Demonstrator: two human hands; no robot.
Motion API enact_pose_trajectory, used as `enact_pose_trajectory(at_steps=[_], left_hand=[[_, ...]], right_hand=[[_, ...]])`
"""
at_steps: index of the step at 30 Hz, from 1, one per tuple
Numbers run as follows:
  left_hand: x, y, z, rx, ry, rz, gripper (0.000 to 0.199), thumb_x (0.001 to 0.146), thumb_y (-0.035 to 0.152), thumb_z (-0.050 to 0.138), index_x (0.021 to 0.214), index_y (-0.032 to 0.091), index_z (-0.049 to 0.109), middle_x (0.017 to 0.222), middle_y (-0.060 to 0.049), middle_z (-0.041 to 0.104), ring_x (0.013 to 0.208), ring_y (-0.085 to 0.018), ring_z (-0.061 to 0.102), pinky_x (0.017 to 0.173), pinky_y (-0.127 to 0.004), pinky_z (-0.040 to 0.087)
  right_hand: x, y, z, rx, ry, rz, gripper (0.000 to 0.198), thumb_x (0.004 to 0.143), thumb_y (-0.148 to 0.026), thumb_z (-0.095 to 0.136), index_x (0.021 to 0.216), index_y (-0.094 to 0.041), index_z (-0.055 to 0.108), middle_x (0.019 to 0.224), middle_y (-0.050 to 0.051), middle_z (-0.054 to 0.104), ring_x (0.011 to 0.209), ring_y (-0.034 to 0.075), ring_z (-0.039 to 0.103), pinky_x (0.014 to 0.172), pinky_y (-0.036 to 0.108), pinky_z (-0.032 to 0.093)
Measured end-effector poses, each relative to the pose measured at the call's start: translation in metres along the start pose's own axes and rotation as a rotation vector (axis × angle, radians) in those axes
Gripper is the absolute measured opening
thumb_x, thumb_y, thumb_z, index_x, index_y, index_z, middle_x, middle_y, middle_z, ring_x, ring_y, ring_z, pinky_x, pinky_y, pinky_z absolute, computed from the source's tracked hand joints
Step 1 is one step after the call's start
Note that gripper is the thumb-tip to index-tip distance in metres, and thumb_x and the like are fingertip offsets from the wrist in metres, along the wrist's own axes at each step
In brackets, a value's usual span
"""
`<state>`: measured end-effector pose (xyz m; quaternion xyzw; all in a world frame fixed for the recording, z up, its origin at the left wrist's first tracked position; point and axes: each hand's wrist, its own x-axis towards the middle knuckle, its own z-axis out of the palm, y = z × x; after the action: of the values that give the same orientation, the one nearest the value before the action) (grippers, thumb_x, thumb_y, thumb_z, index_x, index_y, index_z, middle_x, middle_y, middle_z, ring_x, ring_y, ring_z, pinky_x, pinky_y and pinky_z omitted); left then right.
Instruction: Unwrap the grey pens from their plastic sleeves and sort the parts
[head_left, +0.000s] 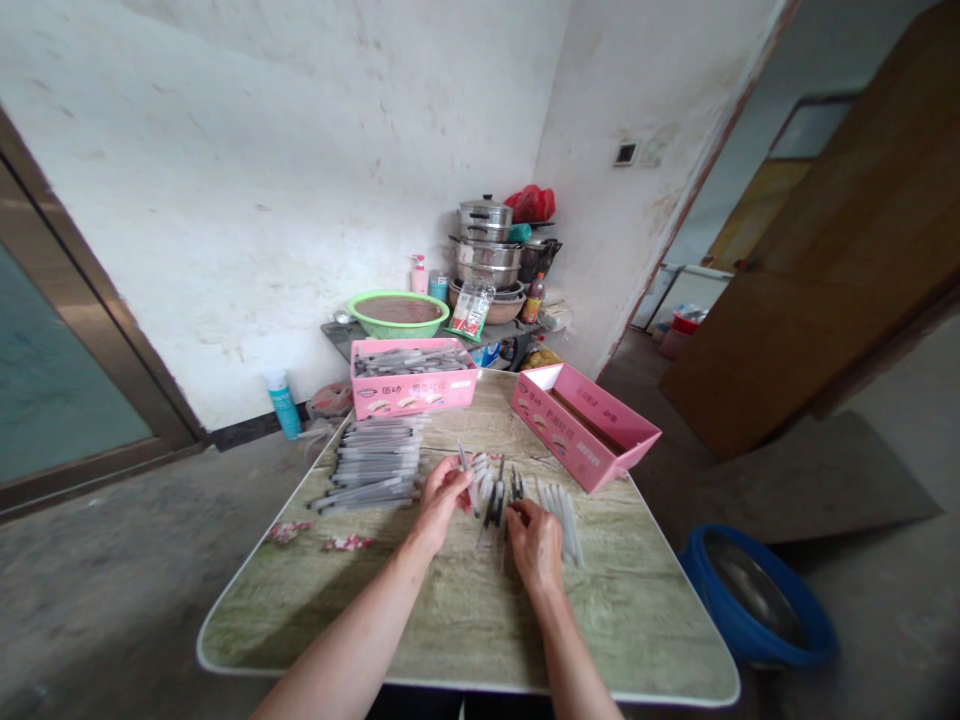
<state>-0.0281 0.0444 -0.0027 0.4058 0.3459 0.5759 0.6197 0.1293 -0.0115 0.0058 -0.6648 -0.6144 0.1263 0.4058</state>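
My left hand (441, 500) is closed in a pinch around a slim translucent pen (463, 458), held up over the table. My right hand (537, 542) is curled down at the tabletop, thumb and fingers together beside some small black pen parts (495, 500); whatever is in its grip is hidden. Just right of that hand lie several whitish pen tubes (564, 520), side by side. To the left of my left hand, many grey-clear pens (376, 462) with dark ends are laid out in a wide stack.
A pink box (412, 396) full of pens stands at the table's far left. Another pink box (559, 432) sits angled at the right edge. Behind are a green basin (397, 318) and stacked steamer pots (489, 262). A blue tub (705, 570) is on the floor right.
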Motion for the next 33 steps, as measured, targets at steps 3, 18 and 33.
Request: enact_pose_trajectory(at_steps=[3,18,33], left_hand=[[0.000,0.000,0.001,-0.007,-0.033,-0.019,0.044,0.071,0.041,0.072,0.103,0.017,0.053,0.068,0.000,0.063,0.049,-0.011,0.055,0.041,-0.018,0.042],[0.012,-0.014,-0.015,0.594,0.275,0.312,0.020,0.082,0.023,0.050,0.099,0.018,0.060,0.085,-0.006,0.066,0.065,-0.016,0.062,0.060,-0.028,0.051],[0.011,-0.009,0.001,1.252,0.100,0.390,0.020,0.076,0.007,0.052,0.086,0.018,0.064,0.087,-0.010,0.059,0.090,-0.025,0.053,0.086,-0.036,0.036]], right_hand=[[-0.006,-0.012,0.006,0.056,-0.031,-0.059,0.037,0.090,-0.037,0.044,0.068,-0.016,0.065,0.054,0.003,0.062,0.049,0.016,0.053,0.049,0.024,0.031],[-0.012,0.007,0.011,0.119,0.145,0.054,0.042,0.089,-0.048,0.043,0.064,-0.018,0.057,0.050,-0.001,0.053,0.048,0.015,0.049,0.050,0.025,0.032],[-0.018,0.002,0.012,0.145,0.154,0.051,0.041,0.090,-0.047,0.043,0.064,-0.019,0.058,0.051,0.000,0.052,0.050,0.016,0.048,0.051,0.026,0.035]])
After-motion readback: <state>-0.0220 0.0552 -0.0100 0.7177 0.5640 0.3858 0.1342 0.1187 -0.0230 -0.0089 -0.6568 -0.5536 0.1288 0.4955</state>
